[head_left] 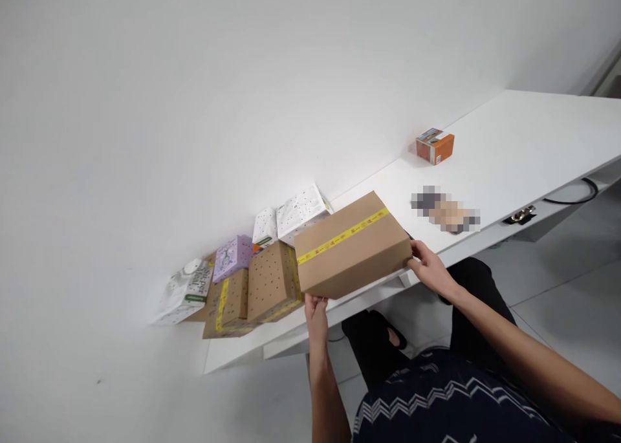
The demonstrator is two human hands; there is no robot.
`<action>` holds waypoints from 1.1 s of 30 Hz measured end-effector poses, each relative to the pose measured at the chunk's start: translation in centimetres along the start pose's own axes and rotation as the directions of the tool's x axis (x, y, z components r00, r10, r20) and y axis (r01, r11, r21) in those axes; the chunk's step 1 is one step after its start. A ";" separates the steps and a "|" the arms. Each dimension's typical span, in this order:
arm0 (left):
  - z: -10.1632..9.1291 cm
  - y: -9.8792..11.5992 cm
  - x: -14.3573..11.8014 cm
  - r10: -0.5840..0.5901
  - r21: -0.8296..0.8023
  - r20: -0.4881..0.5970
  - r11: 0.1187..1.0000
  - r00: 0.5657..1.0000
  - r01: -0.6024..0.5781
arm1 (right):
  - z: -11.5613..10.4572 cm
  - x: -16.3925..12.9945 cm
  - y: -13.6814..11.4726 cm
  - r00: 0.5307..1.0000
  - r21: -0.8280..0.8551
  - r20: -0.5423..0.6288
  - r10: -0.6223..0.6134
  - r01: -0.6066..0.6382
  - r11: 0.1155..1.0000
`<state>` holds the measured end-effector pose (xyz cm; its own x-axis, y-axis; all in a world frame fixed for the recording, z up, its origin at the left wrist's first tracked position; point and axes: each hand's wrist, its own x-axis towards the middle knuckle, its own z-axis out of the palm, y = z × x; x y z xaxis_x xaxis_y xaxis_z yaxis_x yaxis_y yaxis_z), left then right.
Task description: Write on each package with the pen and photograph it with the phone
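A large brown cardboard box (352,262) with yellow printed tape along its top is between my hands at the table's front edge. My left hand (317,310) grips its near left corner, with the fingers partly hidden under the box. At the right end, my right hand (427,262) holds the lower corner, thumb on the side. Whether the box touches the table underneath is hidden. Just left of it stands a dotted brown carton (272,281), and behind it is a white dotted box (301,210).
Farther left are a purple box (231,257), another taped brown box (228,307) and a white box with green print (187,291). On the white table (524,145) to the right sit an orange box (435,147) and a pixelated item (446,210). A wall runs behind.
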<state>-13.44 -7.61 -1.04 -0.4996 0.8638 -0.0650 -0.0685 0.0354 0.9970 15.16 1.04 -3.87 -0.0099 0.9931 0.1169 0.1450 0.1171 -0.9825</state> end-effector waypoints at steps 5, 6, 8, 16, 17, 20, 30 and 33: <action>-0.7 2.6 0.3 -0.061 -0.174 -0.122 0.984 0.991 0.040 | -0.8 0.1 -1.9 0.996 0.070 -0.065 0.060 -0.056 0.996; -0.7 3.4 0.5 -0.050 -0.173 -0.148 0.985 0.988 0.024 | -1.0 0.3 -2.8 0.992 0.084 -0.093 0.083 -0.075 0.994; -0.6 5.0 1.2 -0.005 -0.115 -0.173 0.993 0.985 -0.015 | -1.2 0.8 -5.0 0.987 0.091 -0.146 0.064 -0.050 0.995; 1.5 9.9 4.0 0.138 0.498 0.106 0.850 0.985 -0.173 | -0.5 4.5 -10.7 0.949 -0.374 0.062 -0.310 0.310 0.874; 1.6 10.2 4.2 0.092 0.532 0.148 0.832 0.985 -0.158 | -0.4 4.8 -10.9 0.951 -0.419 0.108 -0.290 0.308 0.854; 1.6 10.6 4.6 -0.009 0.562 0.208 0.820 0.978 -0.112 | -0.4 5.1 -11.2 0.962 -0.516 0.186 -0.199 0.268 0.814; 1.4 10.6 2.6 0.132 0.446 0.264 0.862 0.955 -0.242 | -1.2 3.7 -12.3 0.953 -0.508 0.243 -0.182 0.285 0.813; 1.4 9.6 1.2 0.293 0.249 0.239 0.903 0.926 -0.350 | -1.3 2.8 -10.4 0.907 -0.355 0.220 -0.360 0.418 0.836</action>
<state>-13.46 -5.49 8.54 -0.2764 0.9301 0.2420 0.3286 -0.1452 0.9333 14.87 2.61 6.86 -0.2789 0.8599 0.4275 0.4685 0.5104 -0.7211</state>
